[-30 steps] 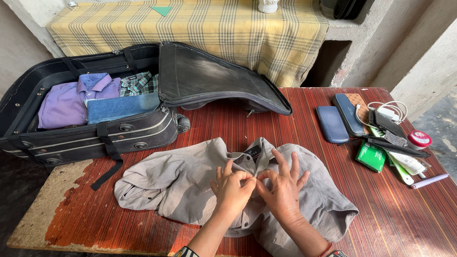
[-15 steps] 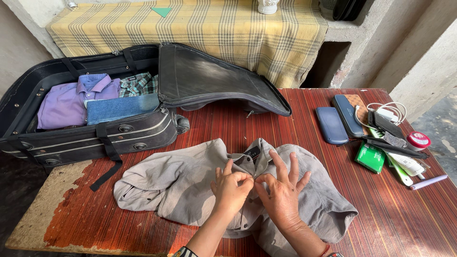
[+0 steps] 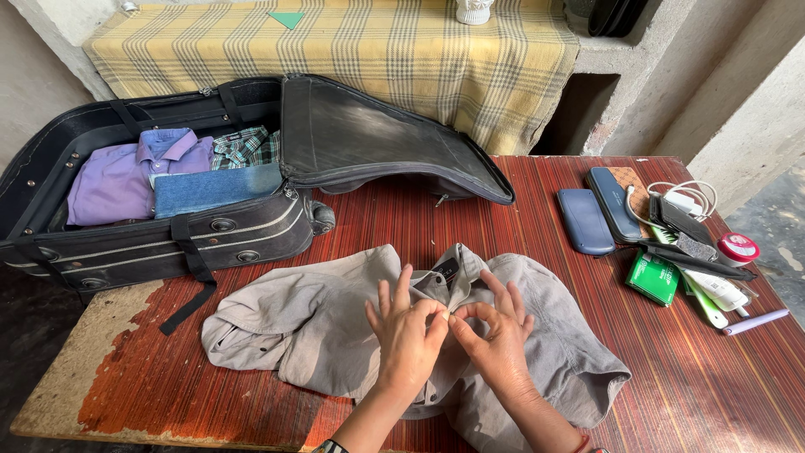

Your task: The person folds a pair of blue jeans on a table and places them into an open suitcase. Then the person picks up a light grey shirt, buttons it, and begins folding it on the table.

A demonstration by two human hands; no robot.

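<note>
A grey collared shirt (image 3: 319, 327) lies spread and rumpled on the red striped table (image 3: 470, 226). My left hand (image 3: 408, 335) and my right hand (image 3: 500, 340) meet over the shirt's front, just below the collar. Each hand pinches the fabric between thumb and forefinger, and the other fingers are spread. Whatever sits between the fingertips is too small to make out.
An open black suitcase (image 3: 159, 243) at the left holds a folded purple shirt (image 3: 117, 176), a plaid garment and folded blue denim (image 3: 216, 188). At the right lie two dark blue cases (image 3: 587, 220), a white cable, a green box (image 3: 654, 277), a red tin and tubes. Behind is a yellow checked cloth (image 3: 352, 50).
My hands have drawn closer together on the shirt's front. The shirt has shifted only slightly.
</note>
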